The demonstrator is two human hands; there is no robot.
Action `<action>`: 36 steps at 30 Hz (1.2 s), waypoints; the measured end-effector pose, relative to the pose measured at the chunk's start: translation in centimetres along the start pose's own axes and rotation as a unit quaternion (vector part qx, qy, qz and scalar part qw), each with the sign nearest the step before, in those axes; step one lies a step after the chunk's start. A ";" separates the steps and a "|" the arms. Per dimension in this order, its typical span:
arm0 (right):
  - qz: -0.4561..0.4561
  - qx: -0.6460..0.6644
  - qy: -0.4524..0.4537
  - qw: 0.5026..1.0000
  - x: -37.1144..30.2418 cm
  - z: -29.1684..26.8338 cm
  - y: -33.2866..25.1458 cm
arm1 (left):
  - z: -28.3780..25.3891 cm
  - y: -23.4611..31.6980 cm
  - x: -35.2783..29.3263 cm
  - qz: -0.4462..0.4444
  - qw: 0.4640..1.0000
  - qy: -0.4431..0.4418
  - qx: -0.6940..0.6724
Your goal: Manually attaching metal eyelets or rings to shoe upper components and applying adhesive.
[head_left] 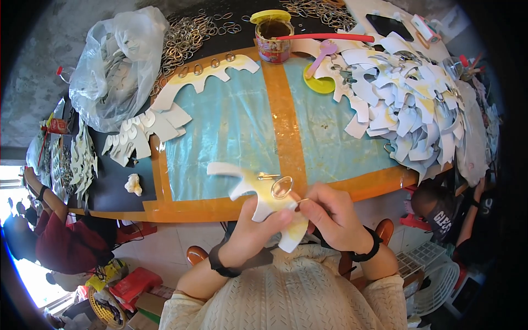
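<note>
White piece [265, 192]: smooth and flat, with curved notches and blunt prongs, smeared yellow along its middle; it is in the left hand, above the table's near edge.
Metal ring [282, 187]: a shiny oval loop upright on the piece.
Left hand [247, 231]: holds the piece, thumb laid on top.
Right hand [336, 216]: thumb and finger pinched together on something thin at the piece's edge, too small to make out.
Blue sheet [220, 132]: glossy, creased plastic, bordered and crossed by shiny orange tape [285, 121].
Table [110, 190]: dark and smooth around the sheet.
Right side: a loose heap of white pieces [412, 113], many yellow-stained.
Far edge: a round tin [273, 49], a red stick [335, 37] across its mouth; oval metal loops [190, 36] in a tangled pile.
Left side: a crinkled clear bag [118, 77].
Room: pale floor tiles [159, 247]; a person in dark red [69, 245] on the left.
</note>
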State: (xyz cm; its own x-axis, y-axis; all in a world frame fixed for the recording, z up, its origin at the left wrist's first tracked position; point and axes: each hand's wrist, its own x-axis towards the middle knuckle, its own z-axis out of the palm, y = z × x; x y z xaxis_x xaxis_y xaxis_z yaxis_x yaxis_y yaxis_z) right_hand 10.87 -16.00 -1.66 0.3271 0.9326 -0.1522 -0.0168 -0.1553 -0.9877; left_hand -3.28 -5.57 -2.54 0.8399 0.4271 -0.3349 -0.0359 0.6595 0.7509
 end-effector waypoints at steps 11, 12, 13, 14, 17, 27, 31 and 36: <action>-0.046 -0.013 -0.013 0.999 0.0 -0.5 0.5 | -0.1 0.7 -0.1 0.090 0.974 0.026 0.206; -0.040 -0.009 -0.035 0.999 -0.1 -0.6 0.5 | -0.1 0.6 -0.1 0.094 0.976 0.037 0.193; -0.040 -0.008 -0.034 0.999 -0.1 -0.4 0.4 | -0.1 0.4 -0.1 0.094 0.976 0.037 0.193; 0.003 0.037 -0.043 0.998 -0.1 -0.2 0.2 | -0.1 0.3 -0.2 0.076 0.983 0.037 0.163; 0.080 0.158 -0.059 0.982 0.0 0.2 -0.1 | 0.3 -0.2 -0.3 0.052 0.995 0.039 0.078; 0.145 0.295 -0.097 0.939 0.2 -0.4 0.7 | -0.2 -0.6 -0.2 0.026 0.999 0.000 -0.037; 0.126 0.242 -0.073 0.959 0.1 -0.3 -0.1 | -0.8 -0.6 -0.3 0.076 0.997 -0.020 -0.025; 0.119 0.316 -0.081 0.938 -0.1 -0.9 0.5 | -0.3 0.5 -0.1 0.053 0.992 0.005 0.114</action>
State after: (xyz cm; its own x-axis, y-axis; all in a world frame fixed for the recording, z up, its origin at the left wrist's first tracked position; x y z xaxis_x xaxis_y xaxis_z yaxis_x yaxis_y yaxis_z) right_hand 11.68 -16.42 -2.07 0.0962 0.9413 -0.3236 -0.6437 -0.1891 -0.7416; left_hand -3.52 -5.11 -2.31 0.8325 0.4929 -0.2528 0.0009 0.4551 0.8904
